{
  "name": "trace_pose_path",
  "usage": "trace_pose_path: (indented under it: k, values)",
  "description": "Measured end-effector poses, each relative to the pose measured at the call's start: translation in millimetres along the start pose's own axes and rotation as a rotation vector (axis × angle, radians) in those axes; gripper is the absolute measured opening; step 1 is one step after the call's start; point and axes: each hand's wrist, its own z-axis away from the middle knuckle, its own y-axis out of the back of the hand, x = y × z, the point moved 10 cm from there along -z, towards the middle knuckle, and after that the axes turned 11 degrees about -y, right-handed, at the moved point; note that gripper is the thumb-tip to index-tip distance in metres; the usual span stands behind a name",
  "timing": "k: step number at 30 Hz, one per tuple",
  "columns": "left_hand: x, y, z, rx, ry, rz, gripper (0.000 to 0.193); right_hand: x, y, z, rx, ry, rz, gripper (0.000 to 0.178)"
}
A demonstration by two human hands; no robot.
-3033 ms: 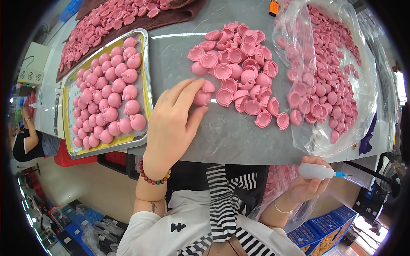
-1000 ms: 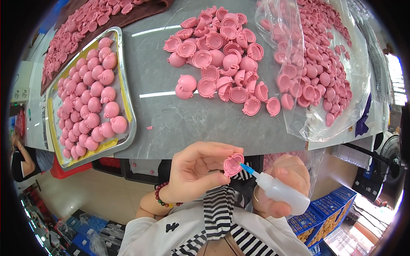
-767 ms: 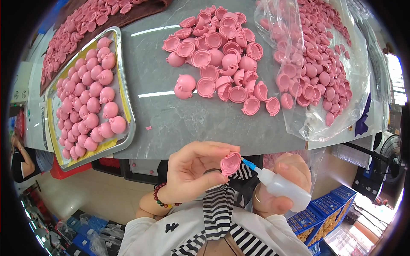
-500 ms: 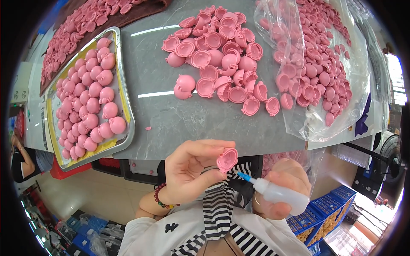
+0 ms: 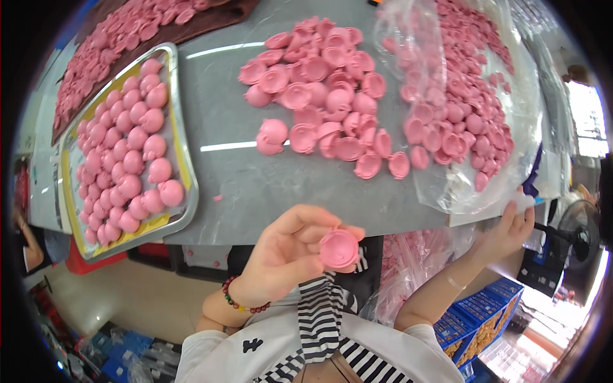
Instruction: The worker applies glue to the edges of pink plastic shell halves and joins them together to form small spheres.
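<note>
My left hand (image 5: 281, 255) pinches a small round pink plastic half-shell (image 5: 339, 248) between thumb and fingers, its hollow inside facing up at me. Out at the table's right edge, my right hand (image 5: 507, 231) has its fingers around a whitish squeeze bottle (image 5: 522, 202), which is partly hidden and blurred; its blue tip cannot be made out. Beyond my left hand lies a loose pile of pink half-shells (image 5: 313, 83), some hollow side up. On the left, a metal tray (image 5: 185, 214) lined with yellow holds many closed pink balls (image 5: 131, 185).
A clear plastic bag (image 5: 440, 191) full of pink shells lies open at the table's right. More shells rest on a brown cloth (image 5: 220, 18) at the far left. A fan (image 5: 578, 230) and blue crates (image 5: 488, 306) stand to the right, below the grey table (image 5: 255, 198).
My right hand has carried the squeeze bottle away from the half-shell, out to the right edge of the table. The half-shell in my left hand has turned to face me more.
</note>
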Motion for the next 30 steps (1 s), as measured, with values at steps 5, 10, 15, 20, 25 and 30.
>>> trace_pose_path:
  k: [5,10,15,20,25,30]
  values:
    - [21,-13,3,-0.166,-0.278,-0.269,0.038,91,39,-77,-0.004,-0.137,0.232,0.038]
    - [26,-15,4,-0.171,-0.331,-0.385,0.04,69,38,-67,0.091,0.026,0.185,0.039]
    - [25,-14,1,-0.148,-0.34,-0.434,0.041,-26,-16,-5,-0.005,0.45,0.662,0.027]
    - [25,-13,2,-0.142,-0.335,-0.427,0.041,-19,-72,12,-0.367,0.33,0.854,0.02]
    - [26,-20,0,-0.206,-0.344,-0.449,0.039,-47,-77,32,-0.506,0.246,0.55,0.026]
    - [30,-19,0,-0.2,-0.366,-0.455,0.039,-77,-131,131,-0.909,0.389,0.402,0.034]
